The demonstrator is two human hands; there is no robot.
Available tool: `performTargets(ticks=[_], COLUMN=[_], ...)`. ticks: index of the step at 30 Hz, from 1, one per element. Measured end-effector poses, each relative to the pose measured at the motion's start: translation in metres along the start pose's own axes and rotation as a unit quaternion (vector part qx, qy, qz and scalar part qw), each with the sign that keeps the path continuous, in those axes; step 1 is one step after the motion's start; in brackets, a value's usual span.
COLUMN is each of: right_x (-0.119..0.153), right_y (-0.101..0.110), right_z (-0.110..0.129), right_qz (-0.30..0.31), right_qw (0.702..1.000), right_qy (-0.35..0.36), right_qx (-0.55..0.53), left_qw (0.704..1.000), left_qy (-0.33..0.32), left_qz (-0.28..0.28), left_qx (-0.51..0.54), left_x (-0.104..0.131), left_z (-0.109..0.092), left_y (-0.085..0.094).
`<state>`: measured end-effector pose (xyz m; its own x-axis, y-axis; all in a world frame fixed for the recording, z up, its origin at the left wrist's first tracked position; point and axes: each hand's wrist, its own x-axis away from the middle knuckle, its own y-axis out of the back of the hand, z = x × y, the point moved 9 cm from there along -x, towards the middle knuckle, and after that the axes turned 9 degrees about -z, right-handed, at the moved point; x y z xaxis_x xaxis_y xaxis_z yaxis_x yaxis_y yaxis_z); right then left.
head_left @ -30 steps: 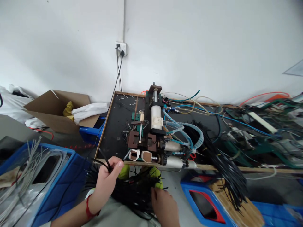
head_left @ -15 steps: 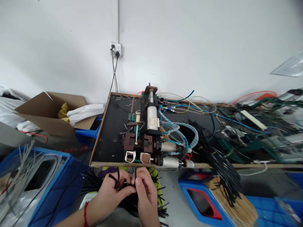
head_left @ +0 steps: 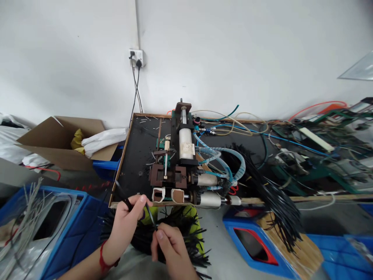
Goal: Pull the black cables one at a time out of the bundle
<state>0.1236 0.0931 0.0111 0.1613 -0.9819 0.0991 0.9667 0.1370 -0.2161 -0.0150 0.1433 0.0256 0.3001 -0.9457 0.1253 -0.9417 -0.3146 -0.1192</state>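
Observation:
My left hand (head_left: 127, 221), with a red string at the wrist, is closed on a black cable (head_left: 150, 216) in front of the bench edge. The cable runs from there down to my right hand (head_left: 170, 245), whose thumb and fingers pinch it. A dark length also sticks up past my left hand over the bench corner. Below both hands a bundle of black cables (head_left: 186, 233) lies across the lap, with cut ends pointing right. Just beyond the hands stands a pneumatic machine (head_left: 186, 144) with brown metal plates and two pale-edged pads at its front.
More black cables (head_left: 274, 198) hang over the bench edge at right. Blue bins (head_left: 68, 233) stand low on both sides. A cardboard box (head_left: 49, 144) is at left. Blue air hoses (head_left: 237, 159) loop beside the machine, and green-framed equipment (head_left: 294, 179) is further right.
My hands have moved apart, the left one up and to the left, the right one slightly down. A length of black cable now shows between them. The view has shifted slightly.

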Motion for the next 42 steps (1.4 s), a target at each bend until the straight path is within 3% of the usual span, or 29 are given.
performTargets(ticks=[2,5,8,12,32,42], right_x=[-0.004,-0.012,-0.021,-0.026,-0.030,-0.031], right_y=[0.005,0.007,0.000,-0.007,-0.021,-0.023], right_z=[-0.004,-0.015,-0.022,-0.025,-0.026,-0.024], right_qz=[-0.050,-0.099,-0.090,-0.066,-0.034,-0.034], right_qw=[0.987,0.928,0.881,0.852,0.834,0.841], right_qy=[-0.019,-0.068,-0.119,-0.142,-0.155,-0.156], right_qx=[-0.152,-0.352,-0.449,-0.500,-0.528,-0.517], left_qw=[0.998,0.993,0.994,0.996,0.995,0.973], left_qy=[0.016,0.023,0.021,0.025,0.038,0.072], left_qz=[-0.009,-0.010,0.000,0.013,0.009,0.001], left_qx=[0.056,0.116,0.109,0.084,0.096,0.219], left_x=[-0.002,-0.005,-0.005,-0.002,0.000,0.001], left_z=[0.003,0.001,0.001,0.009,0.016,0.008], left_y=[0.000,-0.002,-0.004,-0.005,0.001,-0.002])
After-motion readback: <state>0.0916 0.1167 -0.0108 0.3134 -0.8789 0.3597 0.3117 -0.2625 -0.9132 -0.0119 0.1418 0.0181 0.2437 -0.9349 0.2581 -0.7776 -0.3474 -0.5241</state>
